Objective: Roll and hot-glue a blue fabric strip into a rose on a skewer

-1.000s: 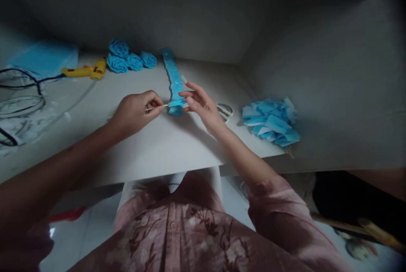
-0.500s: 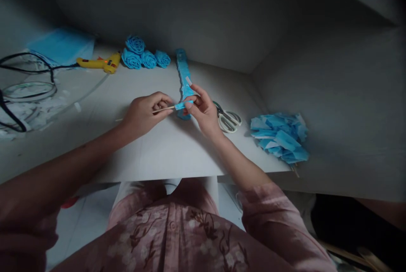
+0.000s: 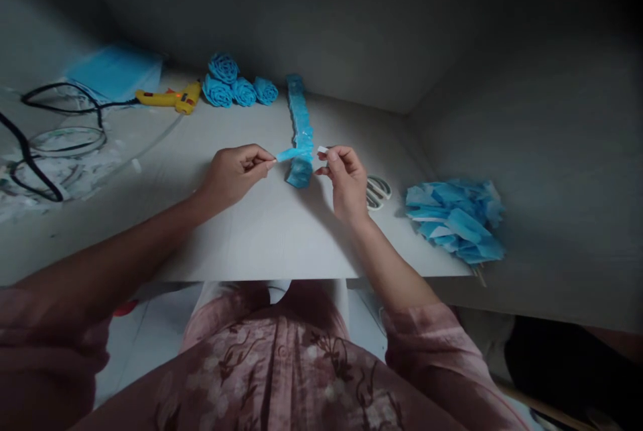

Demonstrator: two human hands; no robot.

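My left hand [image 3: 238, 169] pinches the end of a small light-blue strip [image 3: 288, 155], which points right over a longer piece. My right hand [image 3: 345, 176] is closed on a small white piece [image 3: 322, 149], just right of the blue pieces. Beneath the strip, a long crinkled blue band [image 3: 300, 116] lies on the table from back to front. Scissors [image 3: 376, 192] with pale handles lie partly hidden behind my right hand. Several rolled blue paper flowers [image 3: 244, 92] sit at the back.
A yellow glue gun [image 3: 185, 97] with a black cord lies back left, near a stack of blue sheets [image 3: 115, 72]. White scraps [image 3: 75, 166] cover the left side. A blue ruffled bunch [image 3: 455, 220] with sticks lies at the table's [image 3: 281, 243] right front.
My right hand has moved right, away from my left hand and the small strip. The thin stick seen earlier in my left hand no longer shows. The view has shifted slightly.
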